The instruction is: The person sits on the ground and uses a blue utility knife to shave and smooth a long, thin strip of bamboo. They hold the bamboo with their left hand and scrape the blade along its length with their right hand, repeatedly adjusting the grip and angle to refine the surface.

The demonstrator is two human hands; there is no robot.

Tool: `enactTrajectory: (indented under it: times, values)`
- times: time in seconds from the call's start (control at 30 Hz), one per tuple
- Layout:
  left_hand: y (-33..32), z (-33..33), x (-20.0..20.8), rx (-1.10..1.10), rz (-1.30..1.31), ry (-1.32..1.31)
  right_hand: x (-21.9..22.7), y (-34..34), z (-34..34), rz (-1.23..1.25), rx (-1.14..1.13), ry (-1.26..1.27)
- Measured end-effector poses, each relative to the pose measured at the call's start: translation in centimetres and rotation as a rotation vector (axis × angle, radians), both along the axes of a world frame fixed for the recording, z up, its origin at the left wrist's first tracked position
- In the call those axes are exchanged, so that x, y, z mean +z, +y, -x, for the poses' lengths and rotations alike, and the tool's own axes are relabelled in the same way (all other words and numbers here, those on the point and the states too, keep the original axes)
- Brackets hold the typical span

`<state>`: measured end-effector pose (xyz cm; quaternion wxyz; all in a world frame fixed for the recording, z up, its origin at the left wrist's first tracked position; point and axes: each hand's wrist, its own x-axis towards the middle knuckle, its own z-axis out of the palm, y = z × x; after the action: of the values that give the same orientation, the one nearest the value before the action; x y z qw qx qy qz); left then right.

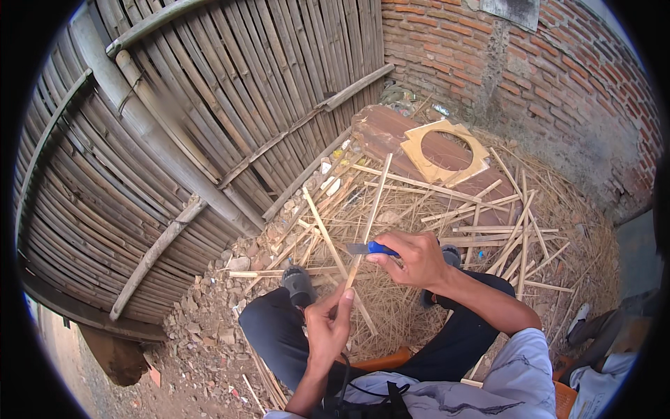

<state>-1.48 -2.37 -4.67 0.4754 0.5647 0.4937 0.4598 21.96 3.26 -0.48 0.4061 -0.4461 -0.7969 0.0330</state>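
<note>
Over straw-covered ground (382, 318), two hands are bringing a knife (382, 248) to a wooden strip (372, 218).
The left hand (328, 322) is pinching the strip's near end between thumb and fingers, while the right hand (420, 260) is curling its fingers around the blue handle, the blade lying across the wood. With the left thumb sitting so near, a hidden knot or heavy pressure could be sending the edge skidding into it.

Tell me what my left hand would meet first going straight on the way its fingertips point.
Probably the grey metal blade of the blue-handled knife in your right hand, crossing the pale thin wooden strip just ahead, though depth is unclear.
</note>
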Motion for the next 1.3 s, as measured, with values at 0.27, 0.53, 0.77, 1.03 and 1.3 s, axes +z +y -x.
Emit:
enactTrajectory:
  times: [0.27, 0.53, 0.77, 1.03, 1.3]
  values:
    - [-1.2, 1.5, 0.5, -0.064, 0.006, 0.021, 3.2, 3.1, -4.1, -0.094, -0.259, 0.129]
    - [-1.9, 3.5, 0.7, -0.298, 0.346, -0.172, 3.9, 3.4, -6.9, -0.128, -0.399, 0.256]
    - [-0.5, 2.1, 1.6, -0.308, 0.342, -0.221, 0.4, 0.0, -1.1, -0.011, -0.049, 0.103]
    - [-0.4, 0.3, 1.2, -0.132, 0.161, -0.15, 0.0, -1.1, 0.7, 0.021, 0.028, 0.047]
    - [-0.3, 0.4, 1.6, -0.041, 0.159, -0.098, 0.1, -0.4, 0.1, 0.045, 0.021, 0.026]
